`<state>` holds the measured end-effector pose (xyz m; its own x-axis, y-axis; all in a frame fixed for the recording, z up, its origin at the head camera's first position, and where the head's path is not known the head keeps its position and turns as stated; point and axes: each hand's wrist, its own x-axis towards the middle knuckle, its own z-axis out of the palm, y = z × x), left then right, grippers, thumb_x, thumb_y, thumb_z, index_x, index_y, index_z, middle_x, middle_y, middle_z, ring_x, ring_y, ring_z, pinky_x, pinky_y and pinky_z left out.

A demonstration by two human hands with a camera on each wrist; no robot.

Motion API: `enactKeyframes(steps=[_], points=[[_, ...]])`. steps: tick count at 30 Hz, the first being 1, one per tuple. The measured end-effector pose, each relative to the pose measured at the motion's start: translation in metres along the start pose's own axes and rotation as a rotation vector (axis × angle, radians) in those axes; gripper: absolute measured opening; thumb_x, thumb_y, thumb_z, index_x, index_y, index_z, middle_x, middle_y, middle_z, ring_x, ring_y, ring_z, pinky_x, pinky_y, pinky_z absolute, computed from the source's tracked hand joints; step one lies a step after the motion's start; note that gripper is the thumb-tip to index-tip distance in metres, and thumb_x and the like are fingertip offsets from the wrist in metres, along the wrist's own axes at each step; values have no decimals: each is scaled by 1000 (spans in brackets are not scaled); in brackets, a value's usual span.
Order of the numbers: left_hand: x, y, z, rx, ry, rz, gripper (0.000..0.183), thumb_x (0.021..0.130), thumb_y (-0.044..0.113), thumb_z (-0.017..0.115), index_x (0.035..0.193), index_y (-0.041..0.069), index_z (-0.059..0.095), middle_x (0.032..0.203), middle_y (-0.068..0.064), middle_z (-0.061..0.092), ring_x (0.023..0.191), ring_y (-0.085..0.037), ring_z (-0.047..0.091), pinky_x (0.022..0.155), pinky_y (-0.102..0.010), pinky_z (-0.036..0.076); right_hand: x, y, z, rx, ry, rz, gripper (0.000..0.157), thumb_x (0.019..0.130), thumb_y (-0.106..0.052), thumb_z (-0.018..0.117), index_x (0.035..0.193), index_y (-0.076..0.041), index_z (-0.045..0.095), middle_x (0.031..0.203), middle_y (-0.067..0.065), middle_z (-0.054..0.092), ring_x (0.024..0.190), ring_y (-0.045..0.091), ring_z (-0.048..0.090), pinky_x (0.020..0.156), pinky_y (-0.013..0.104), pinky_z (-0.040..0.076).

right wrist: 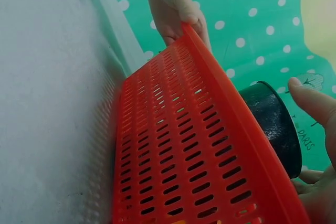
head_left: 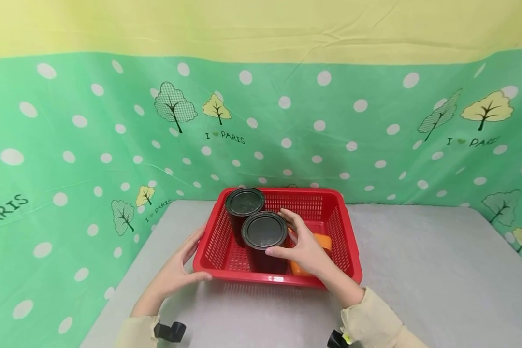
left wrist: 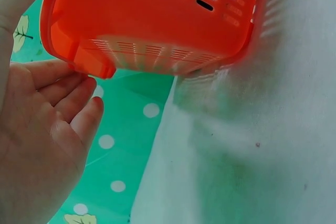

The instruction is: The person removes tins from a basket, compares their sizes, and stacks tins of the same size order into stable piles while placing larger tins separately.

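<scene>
A black lidded canister stands in the red basket. My right hand is spread about its top, thumb toward the near edge of the lid and fingers on the far right side. In the right wrist view, a gap shows between the thumb and the canister. A second black canister stands behind it, to the left. My left hand holds the basket's near left corner, thumb at the front rim and fingers along the left side, their tips by the rim in the left wrist view.
Orange objects lie in the basket's right part, partly hidden by my right hand. The basket rests on a grey-white table. A green and yellow patterned cloth hangs behind and beside the table.
</scene>
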<state>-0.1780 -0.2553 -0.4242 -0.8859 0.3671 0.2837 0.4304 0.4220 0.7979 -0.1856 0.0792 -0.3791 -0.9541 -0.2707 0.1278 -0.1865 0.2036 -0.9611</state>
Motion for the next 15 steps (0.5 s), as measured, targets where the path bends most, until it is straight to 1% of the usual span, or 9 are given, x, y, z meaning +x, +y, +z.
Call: enactKeyframes(steps=[2, 4, 5, 9, 11, 15], points=[[0, 1, -1, 14, -1, -9, 106, 73, 11, 88, 158, 6, 25, 165, -17, 22, 151, -3, 24, 112, -6, 28, 0, -1, 1, -8, 2, 5, 96, 76, -18, 87, 154, -10, 30, 159, 10, 37, 149, 29, 33, 125, 47, 28], [0, 1, -1, 23, -4, -12, 105, 73, 12, 88, 158, 7, 25, 165, -16, 23, 152, -6, 25, 113, -7, 28, 1, 0, 1, -17, 7, 15, 96, 76, -15, 87, 154, -10, 31, 158, 11, 39, 148, 29, 34, 124, 46, 29], [0, 1, -1, 25, -4, -12, 105, 73, 12, 88, 158, 7, 26, 165, -16, 23, 151, -5, 25, 113, -7, 28, 1, 0, 1, -23, 10, 22, 96, 76, -15, 87, 153, -10, 31, 157, 11, 41, 147, 29, 36, 123, 45, 30], [0, 1, -1, 18, -4, -13, 106, 73, 11, 88, 158, 8, 25, 165, -17, 23, 145, 12, 23, 112, -8, 29, 2, 1, 2, -35, 27, 47, 95, 75, -14, 88, 153, -10, 35, 152, 10, 46, 144, 27, 40, 122, 43, 34], [0, 1, -1, 9, -5, -14, 106, 73, 11, 88, 158, 8, 25, 165, -17, 23, 142, 18, 22, 113, -8, 29, 3, 1, 2, -38, 38, 52, 94, 74, -14, 89, 152, -11, 37, 151, 10, 48, 143, 27, 42, 121, 42, 35], [0, 2, -1, 4, -11, -15, 107, 73, 11, 87, 159, 9, 24, 166, -17, 22, 141, 19, 21, 114, -9, 29, 3, 2, 2, -51, 62, 43, 91, 73, -16, 90, 150, -11, 41, 148, 9, 52, 140, 27, 46, 118, 42, 39]])
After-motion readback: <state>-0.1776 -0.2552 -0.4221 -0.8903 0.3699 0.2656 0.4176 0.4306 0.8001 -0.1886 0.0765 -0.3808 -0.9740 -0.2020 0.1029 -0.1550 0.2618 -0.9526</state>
